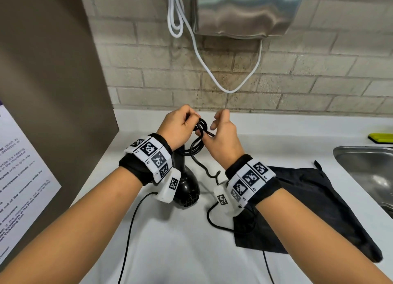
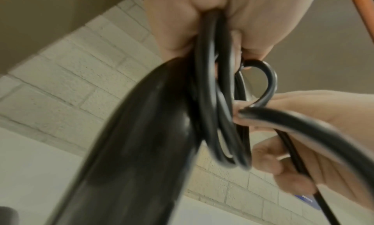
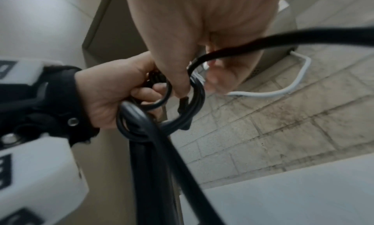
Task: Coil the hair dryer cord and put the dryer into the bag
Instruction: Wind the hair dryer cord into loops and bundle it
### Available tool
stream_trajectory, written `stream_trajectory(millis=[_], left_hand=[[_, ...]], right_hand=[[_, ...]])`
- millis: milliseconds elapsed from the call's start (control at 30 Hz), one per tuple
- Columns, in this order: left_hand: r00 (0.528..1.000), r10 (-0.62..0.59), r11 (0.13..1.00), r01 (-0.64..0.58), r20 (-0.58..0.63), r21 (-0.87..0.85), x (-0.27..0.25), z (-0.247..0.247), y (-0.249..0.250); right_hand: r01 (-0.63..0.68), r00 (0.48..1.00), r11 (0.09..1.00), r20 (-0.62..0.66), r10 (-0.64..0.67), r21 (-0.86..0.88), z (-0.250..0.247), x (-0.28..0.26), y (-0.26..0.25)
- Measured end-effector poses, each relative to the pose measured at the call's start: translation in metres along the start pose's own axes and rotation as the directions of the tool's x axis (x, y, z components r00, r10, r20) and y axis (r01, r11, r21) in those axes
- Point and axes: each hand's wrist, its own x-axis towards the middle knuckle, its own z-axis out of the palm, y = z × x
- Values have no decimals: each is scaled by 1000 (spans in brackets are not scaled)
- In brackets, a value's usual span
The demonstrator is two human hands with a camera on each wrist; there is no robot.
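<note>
My left hand (image 1: 187, 122) grips several loops of the black cord (image 1: 202, 126) above the white counter (image 1: 170, 247), near the back wall. The black hair dryer (image 1: 188, 188) stands below that wrist, handle up toward the hand (image 2: 182, 28); the handle (image 2: 141, 140) runs beside the loops (image 2: 212, 108). My right hand (image 1: 214, 126) pinches a fresh bend of cord against the coil (image 3: 194, 103), with its thumb (image 3: 178, 78) on the loops. Loose cord (image 1: 209, 173) trails down to the counter. The black bag (image 1: 308, 203) lies flat under my right forearm.
A steel sink (image 1: 365, 171) and a yellow sponge (image 1: 380, 138) are at the right. A white cable (image 1: 200, 56) hangs from a steel wall unit (image 1: 244, 9) over the brick wall. A brown panel (image 1: 53, 71) with a notice sheet (image 1: 21, 166) stands at the left.
</note>
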Motion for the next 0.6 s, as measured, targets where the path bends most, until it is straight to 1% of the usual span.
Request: stream_trajectory(millis=[33,67,133,167,200,233,267,333,367,400,467,500,533,600], left_hand=[[1000,1,1000,-1,16,5,-1,-1,1],[999,6,1000,-6,33,6,-1,-1,2],[998,17,1000,-17,55,-7,-3,-3,4],[998,20,1000,-19,59,-11,-4,-3,4],[998,23,1000,-23,60,-10,-5,-2,5],[998,27,1000,-27,59,-5,-6,-2,5],[998,32,999,-31,59,-5,-6,-2,5],[997,44,999,-44,59,-4,-6,-4,3],[997,56,998,-56,59,7,-7,-6,2],[996,68,997,-69,56,28,-7,-8,0],[995,88,994,-91,48,66,-9,-12,-3],[994,98,993,-101,49,67,-10,-12,-4],[993,110,992,-113,53,58,-11,-13,-4],[990,119,992,-121,76,21,-13,-11,-3]], right_hand=[[-8,1000,1000,28,9,-26,1,3,-1],[-7,998,996,63,13,-91,3,7,0],[37,990,964,144,1,-262,5,15,1],[87,978,962,205,-34,-258,5,17,-1],[123,963,976,258,-74,-178,7,21,-1],[107,948,992,309,-81,-68,7,23,-2],[46,935,999,350,-47,11,8,25,-4],[-77,910,993,413,35,85,6,25,-10],[-81,905,993,423,38,84,6,27,-12],[-54,911,997,411,26,57,6,30,-10],[30,902,996,432,8,-81,0,37,-6],[38,876,991,482,27,-125,-6,39,-6],[14,834,992,549,57,-124,-10,41,-5],[-39,720,997,690,72,-63,-17,39,-9]])
